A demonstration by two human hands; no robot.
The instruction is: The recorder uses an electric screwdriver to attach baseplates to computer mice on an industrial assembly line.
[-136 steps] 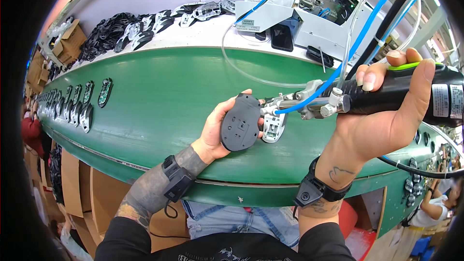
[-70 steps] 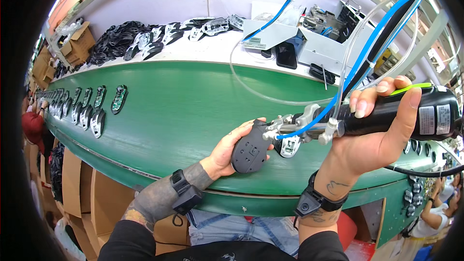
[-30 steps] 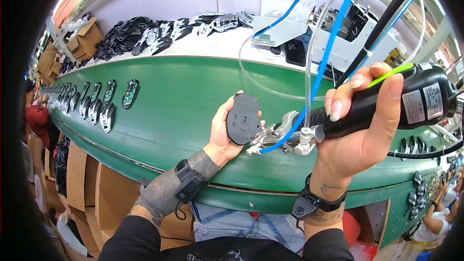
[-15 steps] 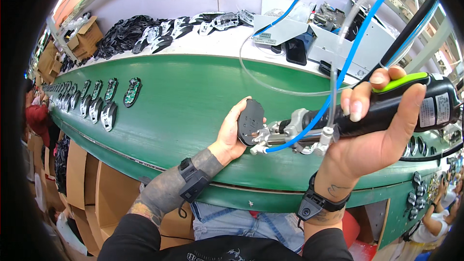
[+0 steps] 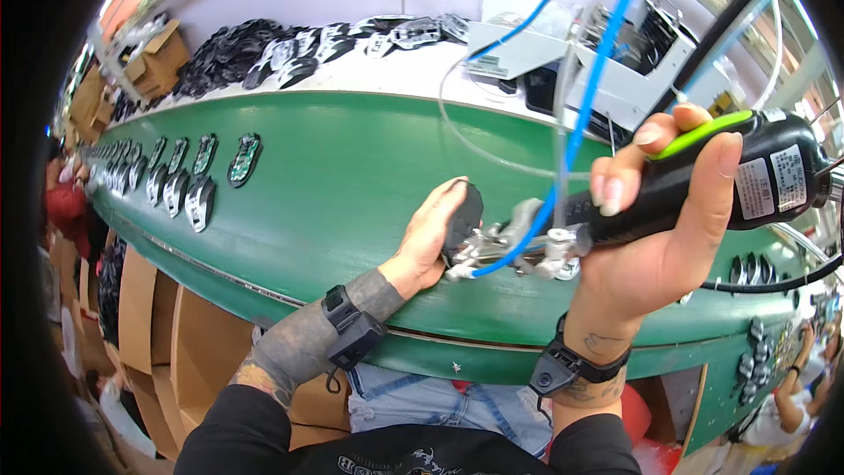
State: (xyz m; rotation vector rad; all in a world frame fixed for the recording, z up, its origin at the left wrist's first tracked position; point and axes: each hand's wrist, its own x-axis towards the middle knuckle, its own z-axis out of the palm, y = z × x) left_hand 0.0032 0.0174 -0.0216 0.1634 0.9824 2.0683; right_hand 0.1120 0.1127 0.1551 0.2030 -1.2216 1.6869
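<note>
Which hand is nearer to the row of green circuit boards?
Left. The left hand, holding a black part, is right of the circuit boards; the right hand, gripping the tool, is farther right.

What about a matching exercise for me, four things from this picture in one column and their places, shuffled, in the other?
Things:
1. dark oval part
2. black power tool
3. heap of black parts
4. green circuit boards

Places:
A. on the white shelf
B. in the left hand
C. on the green work surface
D. in the right hand

Pairs: 1-B, 2-D, 3-A, 4-C.
</note>
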